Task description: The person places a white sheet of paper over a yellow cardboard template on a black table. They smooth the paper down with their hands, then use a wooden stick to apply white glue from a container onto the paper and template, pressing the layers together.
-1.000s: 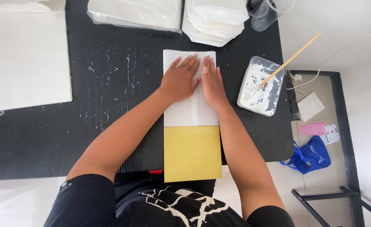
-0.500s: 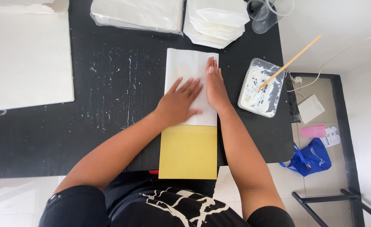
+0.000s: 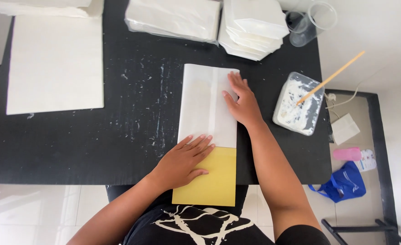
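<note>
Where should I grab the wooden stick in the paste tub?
Probably by the bare upper end of the wooden stick. It leans up and out past the tub to the far right, so come from that side; the lower end sits in white paste.

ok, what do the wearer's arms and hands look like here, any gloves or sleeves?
No gloves: the left hand and right hand are bare, with no rings, watch or bands visible. Both forearms are uncovered. The only clothing showing is a black shirt with a white splashy print across the chest.

Your clothing: one black short-sleeved shirt (image 3: 196, 229) with a white abstract brush-stroke print across the chest. Both forearms bare; your hands bare, no gloves, rings or watch visible.
</note>
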